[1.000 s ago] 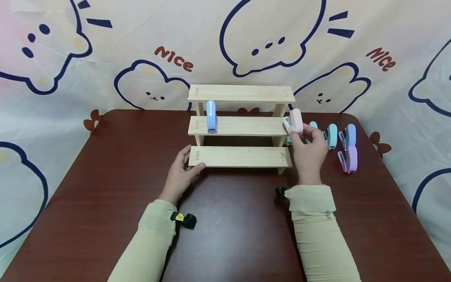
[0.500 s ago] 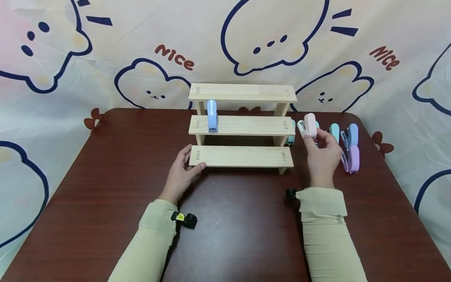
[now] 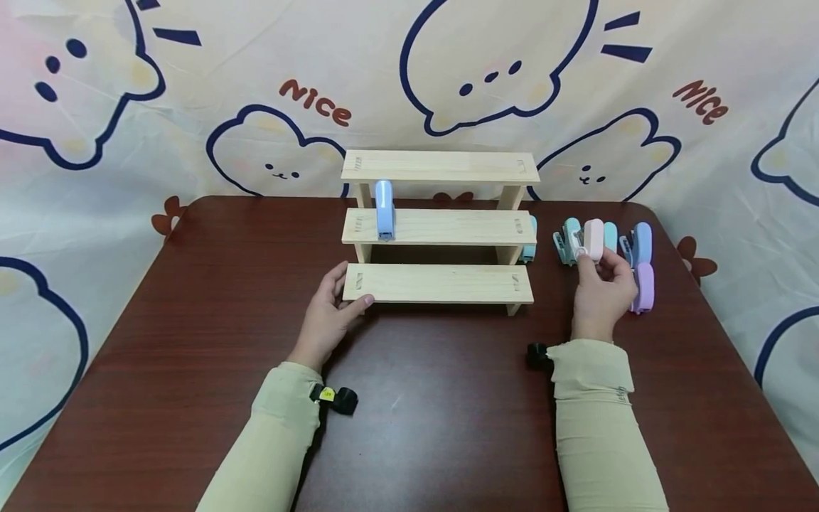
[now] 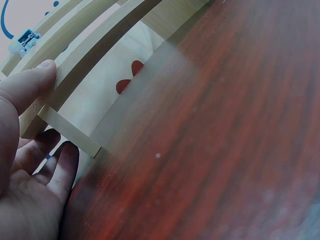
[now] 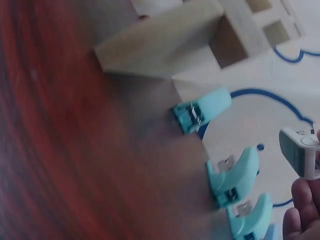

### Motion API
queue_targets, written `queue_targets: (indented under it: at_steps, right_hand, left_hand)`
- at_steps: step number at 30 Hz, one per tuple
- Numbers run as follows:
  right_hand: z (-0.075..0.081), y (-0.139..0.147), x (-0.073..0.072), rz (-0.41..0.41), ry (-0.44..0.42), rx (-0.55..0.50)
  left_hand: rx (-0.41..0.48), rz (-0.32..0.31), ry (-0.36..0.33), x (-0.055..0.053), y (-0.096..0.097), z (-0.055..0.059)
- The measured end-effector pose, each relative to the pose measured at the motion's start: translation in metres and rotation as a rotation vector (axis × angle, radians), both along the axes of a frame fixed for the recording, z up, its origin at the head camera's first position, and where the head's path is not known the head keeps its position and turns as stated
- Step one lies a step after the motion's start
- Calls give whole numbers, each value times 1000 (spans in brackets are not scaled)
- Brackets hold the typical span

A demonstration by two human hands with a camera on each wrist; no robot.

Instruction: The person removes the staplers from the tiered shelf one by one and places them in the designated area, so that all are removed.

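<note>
A three-tier wooden shelf (image 3: 441, 284) stands at the back of the table. My left hand (image 3: 326, 316) grips the left end of its lowest board, the thumb (image 4: 40, 80) on the board and the fingers below. A blue stapler (image 3: 384, 210) rests near the left end of the middle tier. Right of the shelf, my right hand (image 3: 603, 302) pinches a pale pink stapler (image 3: 593, 239), which overlaps the teal staplers (image 3: 571, 238) in the head view. In the right wrist view, that pink stapler (image 5: 295, 150) shows above the fingertips, partly cut off by the frame edge.
Beside the shelf's right leg stands another teal stapler (image 3: 529, 242). Farther right are a blue stapler (image 3: 643, 243) and a purple stapler (image 3: 645, 287), the purple one partly behind my right hand. A printed cloth (image 3: 473, 64) hangs behind the brown table (image 3: 416, 412).
My right hand has carried the pink stapler rightward, from the right end of the shelf's middle tier to the row of staplers. The left hand stays on the shelf.
</note>
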State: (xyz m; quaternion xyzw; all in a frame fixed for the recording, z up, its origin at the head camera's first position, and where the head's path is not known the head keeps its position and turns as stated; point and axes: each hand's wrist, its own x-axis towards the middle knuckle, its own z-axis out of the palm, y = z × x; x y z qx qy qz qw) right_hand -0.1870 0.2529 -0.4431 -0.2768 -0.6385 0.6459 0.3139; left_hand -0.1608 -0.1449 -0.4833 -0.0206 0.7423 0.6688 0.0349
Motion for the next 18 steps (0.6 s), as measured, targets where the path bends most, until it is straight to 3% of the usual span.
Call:
queue_targets:
  at_steps: [6,18]
  right_hand:
    - [-10,10,1,-79,47,-48]
    - [-24,18,20,-85,-29,-132]
  left_hand:
    - [0,-3,-3,1,1,1]
    - [3,-3,-13,0,0,2]
